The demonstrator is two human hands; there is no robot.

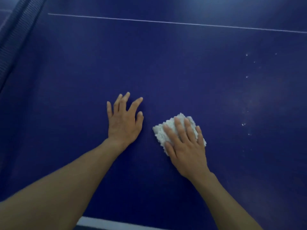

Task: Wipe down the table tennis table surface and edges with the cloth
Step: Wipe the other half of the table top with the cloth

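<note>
The dark blue table tennis table (166, 67) fills the view. A folded white cloth (159, 132) lies flat on it near the middle. My right hand (186, 143) presses down on the cloth with straight fingers and covers most of it. My left hand (123, 120) rests flat on the bare table surface a short way to the left of the cloth, fingers spread.
The net (18, 35) runs along the upper left corner. A thin white centre line (166, 22) crosses the far part of the table. A white edge line (106, 222) marks the near edge. Small white specks (246, 77) and a pale smear lie to the right.
</note>
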